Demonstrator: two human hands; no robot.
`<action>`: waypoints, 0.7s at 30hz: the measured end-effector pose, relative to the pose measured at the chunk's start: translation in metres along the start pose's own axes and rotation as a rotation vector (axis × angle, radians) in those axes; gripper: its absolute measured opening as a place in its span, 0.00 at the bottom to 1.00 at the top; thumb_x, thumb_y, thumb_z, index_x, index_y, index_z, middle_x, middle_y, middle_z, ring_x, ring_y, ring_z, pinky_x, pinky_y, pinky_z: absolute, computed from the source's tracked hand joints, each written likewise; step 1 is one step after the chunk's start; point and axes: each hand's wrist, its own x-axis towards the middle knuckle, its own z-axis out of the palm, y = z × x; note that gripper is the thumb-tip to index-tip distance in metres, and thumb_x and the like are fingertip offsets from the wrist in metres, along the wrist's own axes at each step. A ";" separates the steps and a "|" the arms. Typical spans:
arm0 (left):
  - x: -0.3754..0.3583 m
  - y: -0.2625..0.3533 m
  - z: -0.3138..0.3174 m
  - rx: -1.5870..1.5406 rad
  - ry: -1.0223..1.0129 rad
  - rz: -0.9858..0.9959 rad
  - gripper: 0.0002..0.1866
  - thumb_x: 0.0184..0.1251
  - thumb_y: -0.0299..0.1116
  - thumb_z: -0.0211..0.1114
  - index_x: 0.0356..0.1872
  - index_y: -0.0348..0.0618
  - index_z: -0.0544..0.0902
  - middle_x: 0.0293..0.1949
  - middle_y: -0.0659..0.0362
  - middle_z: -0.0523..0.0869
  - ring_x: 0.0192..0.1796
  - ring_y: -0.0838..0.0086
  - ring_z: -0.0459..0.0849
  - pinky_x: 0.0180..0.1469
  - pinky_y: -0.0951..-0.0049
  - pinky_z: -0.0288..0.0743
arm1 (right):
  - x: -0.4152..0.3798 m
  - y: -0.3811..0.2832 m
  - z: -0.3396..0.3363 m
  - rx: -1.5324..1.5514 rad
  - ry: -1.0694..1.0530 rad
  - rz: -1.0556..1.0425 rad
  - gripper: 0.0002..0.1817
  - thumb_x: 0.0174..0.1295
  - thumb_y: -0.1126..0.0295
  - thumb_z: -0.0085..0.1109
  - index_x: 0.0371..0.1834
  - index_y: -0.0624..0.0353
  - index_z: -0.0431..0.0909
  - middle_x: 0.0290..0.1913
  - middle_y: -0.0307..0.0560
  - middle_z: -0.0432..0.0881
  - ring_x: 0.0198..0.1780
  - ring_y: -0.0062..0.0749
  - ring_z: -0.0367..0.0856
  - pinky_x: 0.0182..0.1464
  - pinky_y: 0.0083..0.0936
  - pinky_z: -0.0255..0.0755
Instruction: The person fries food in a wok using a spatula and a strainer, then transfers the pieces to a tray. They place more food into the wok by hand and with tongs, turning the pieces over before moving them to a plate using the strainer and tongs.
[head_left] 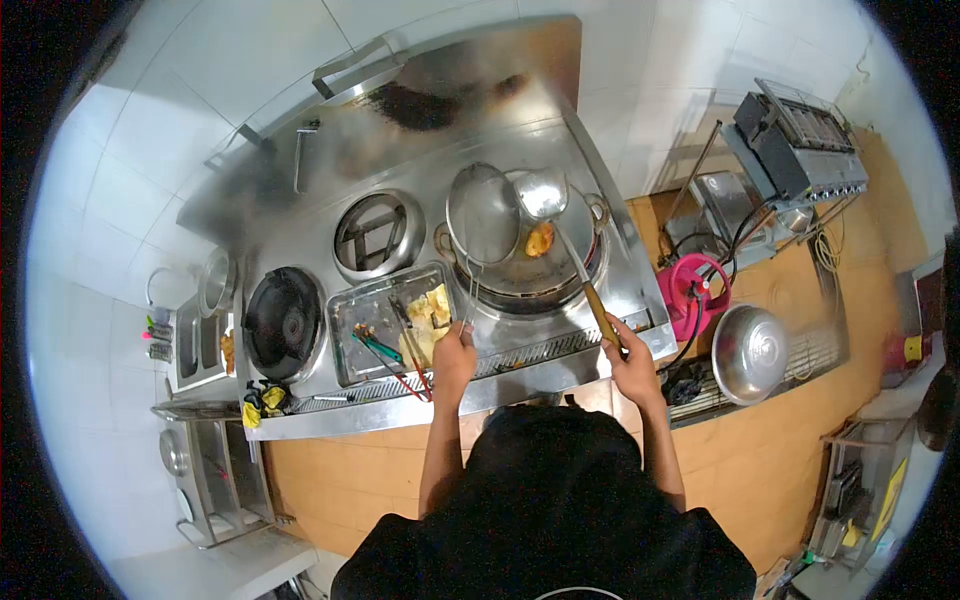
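Note:
My left hand [455,357] is closed around the thin handle of a round mesh strainer [482,213], held over the left side of a two-handled wok [578,222]. My right hand [632,362] grips the wooden handle of a shiny metal ladle [543,193]. Its head is over the back of the wok. A golden-brown piece of food [540,239] shows in the wok, beside the ladle's shaft. Left of the wok, a metal tray [345,376] holds pale yellow food pieces [428,308], red-handled tongs [413,384] and a green-handled tool [378,347].
An unused burner ring [378,235] and a dark wok [284,325] are on the stove's left side. To the right stand a pink plastic stool [690,295], a large metal bowl [750,355] and a grill unit [800,145]. A steel backsplash [450,95] rises behind.

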 end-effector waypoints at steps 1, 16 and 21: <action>0.001 -0.001 -0.001 -0.009 0.010 -0.006 0.10 0.71 0.35 0.55 0.38 0.38 0.79 0.29 0.36 0.82 0.37 0.38 0.81 0.37 0.45 0.71 | 0.002 -0.001 -0.003 -0.068 0.024 -0.035 0.25 0.68 0.69 0.56 0.68 0.52 0.69 0.56 0.63 0.80 0.59 0.46 0.79 0.61 0.34 0.69; 0.013 0.002 -0.031 0.163 -0.072 -0.026 0.12 0.70 0.35 0.54 0.43 0.38 0.80 0.30 0.37 0.84 0.37 0.41 0.83 0.39 0.45 0.75 | 0.061 -0.116 -0.116 -1.269 -0.141 -0.320 0.23 0.59 0.64 0.56 0.60 0.37 0.78 0.28 0.55 0.83 0.31 0.52 0.83 0.34 0.48 0.76; 0.017 0.002 -0.037 0.131 -0.071 0.021 0.12 0.70 0.35 0.55 0.43 0.38 0.81 0.30 0.39 0.84 0.37 0.43 0.84 0.40 0.46 0.76 | 0.106 -0.202 -0.132 -1.499 -0.390 -0.365 0.22 0.59 0.64 0.55 0.59 0.40 0.79 0.29 0.55 0.84 0.35 0.52 0.85 0.39 0.48 0.78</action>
